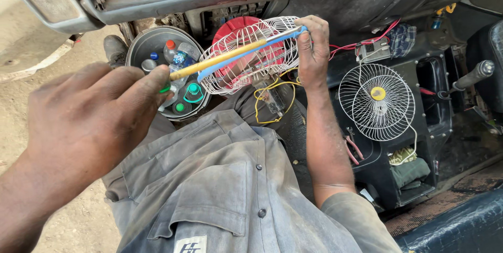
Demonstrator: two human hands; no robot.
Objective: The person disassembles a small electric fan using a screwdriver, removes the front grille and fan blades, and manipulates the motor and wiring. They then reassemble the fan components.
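My right hand (313, 48) grips the rim of a white wire fan cage (251, 56) with red blades inside, holding it over my lap. Yellow wires (272, 101) hang from the fan's underside. My left hand (86, 119), close to the camera, pinches the end of a long thin yellow tool with a blue strip (236, 54) that lies across the front of the cage up to my right hand's fingers.
A round metal tub (137, 43) with plastic bottles sits on the ground to the left. A second white wire fan guard (377, 101) lies on the black console to the right, near red wires, pliers (353, 145) and a gear lever (474, 74).
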